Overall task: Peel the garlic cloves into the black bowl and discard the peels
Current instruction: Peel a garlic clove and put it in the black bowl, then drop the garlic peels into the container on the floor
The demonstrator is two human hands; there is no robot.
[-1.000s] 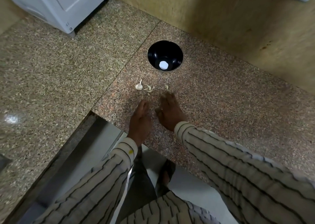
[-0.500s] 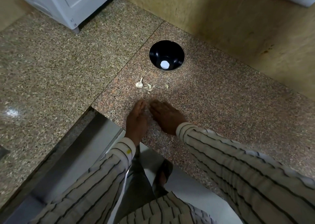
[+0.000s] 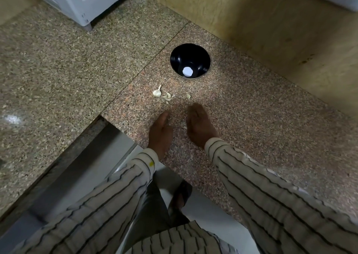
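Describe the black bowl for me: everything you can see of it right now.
The black bowl is round, with a glossy dark inside that looks like plastic or glazed ware; a thin pale edge shows along its near base. It stands upright on the speckled granite counter, beyond the scattered garlic pieces and apart from them. A bright white round spot sits low on its inner wall; whether that is a reflection or an object cannot be told. No peeled cloves are clearly visible inside. Neither hand touches it.

Dim overhead light; glare spot on countertop [image 3: 11, 119] at 9 o'clock; right hand [image 3: 199, 124] motion-blurred; wide-angle bending at edges.
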